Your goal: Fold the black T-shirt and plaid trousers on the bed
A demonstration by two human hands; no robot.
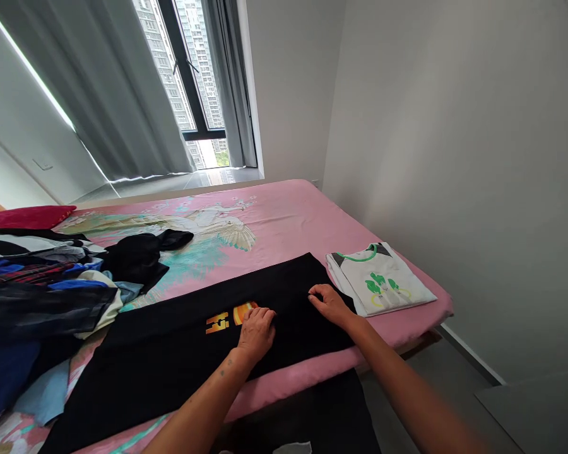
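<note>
A long black T-shirt with an orange and yellow print lies folded into a strip along the near side of the bed. My left hand is on it with curled fingers, partly covering the print, and seems to grip the cloth. Farther right, my right hand has its thumb and fingers pinched together at the dark fabric; the exact fold between them is hard to see. Just beyond my right hand lies a folded white T-shirt with green trim and a green plant print.
The pink patterned bedsheet covers the bed. A heap of mixed clothes is on the left, with a red pillow behind it. Walls, grey curtains and a window surround the far side. Dark cloth shows below the bed's edge.
</note>
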